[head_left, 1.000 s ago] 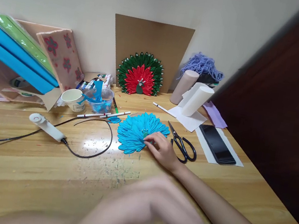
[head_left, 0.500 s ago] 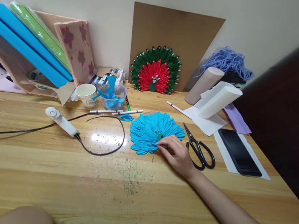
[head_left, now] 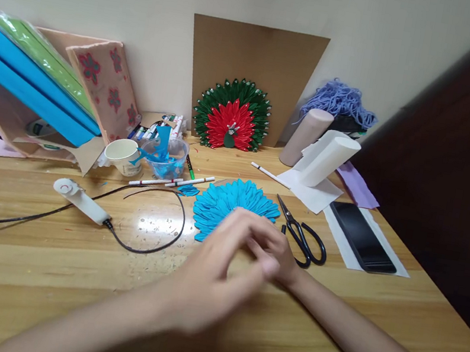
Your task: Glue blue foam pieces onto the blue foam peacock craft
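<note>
Both hands meet over the near edge of the blue fan (head_left: 230, 205). The left hand (head_left: 212, 274) is blurred, fingers loosely curled, and covers most of the right hand (head_left: 278, 255), so I can't tell if either one actually grips anything. The fan lies flat mid-desk (head_left: 65, 274). Scissors (head_left: 301, 235) sit just right of it, pens (head_left: 171, 180) just behind, and a glue gun (head_left: 77, 201) with its looping cord off to the left. A phone (head_left: 362, 236) lies further right.
</note>
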A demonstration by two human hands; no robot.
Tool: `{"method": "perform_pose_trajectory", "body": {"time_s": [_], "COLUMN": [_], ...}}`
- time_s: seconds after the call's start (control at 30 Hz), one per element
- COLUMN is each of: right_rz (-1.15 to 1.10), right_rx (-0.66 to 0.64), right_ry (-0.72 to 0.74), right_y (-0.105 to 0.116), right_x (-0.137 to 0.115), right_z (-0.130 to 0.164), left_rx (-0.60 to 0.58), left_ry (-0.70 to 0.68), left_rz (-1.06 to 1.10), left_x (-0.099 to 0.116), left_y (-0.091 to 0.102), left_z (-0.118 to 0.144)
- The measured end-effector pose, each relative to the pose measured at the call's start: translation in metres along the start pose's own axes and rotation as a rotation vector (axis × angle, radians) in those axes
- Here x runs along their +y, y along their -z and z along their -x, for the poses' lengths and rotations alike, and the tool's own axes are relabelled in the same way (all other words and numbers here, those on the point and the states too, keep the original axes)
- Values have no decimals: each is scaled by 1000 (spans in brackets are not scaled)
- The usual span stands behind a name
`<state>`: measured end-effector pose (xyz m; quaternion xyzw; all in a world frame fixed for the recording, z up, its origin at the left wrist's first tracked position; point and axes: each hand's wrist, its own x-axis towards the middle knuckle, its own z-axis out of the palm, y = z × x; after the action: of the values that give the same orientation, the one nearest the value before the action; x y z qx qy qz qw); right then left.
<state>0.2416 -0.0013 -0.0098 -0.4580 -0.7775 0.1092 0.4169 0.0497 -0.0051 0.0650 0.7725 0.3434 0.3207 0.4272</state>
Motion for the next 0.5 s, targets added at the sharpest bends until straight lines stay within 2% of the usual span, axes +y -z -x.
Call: {"method": "perform_pose_trajectory", "body": {"time_s": [0.03,0.13,0.27,0.37,0.5], "right_rz": [-22,-114,-166,-177,-186], "right_rx": [4,21,44,38,11], "right_ry": [-9,-56,-154,-195,-155], "right_y": [1,3,4,4,3], "right_x": [0,1,2,1,1], "right_z": [0,0,0,-1,-2], "left_rx": [-25,12,19,40,26], "left_ry": [6,39,48,70,101], "left_rz": [-30,-221,-315,-286,-219], "left_x": [-6,-32,-58,-63,-63], "left_y": [-5,-19,-31,-35,-37], "left_z": [-9,-27,-25,-20,-18]}}
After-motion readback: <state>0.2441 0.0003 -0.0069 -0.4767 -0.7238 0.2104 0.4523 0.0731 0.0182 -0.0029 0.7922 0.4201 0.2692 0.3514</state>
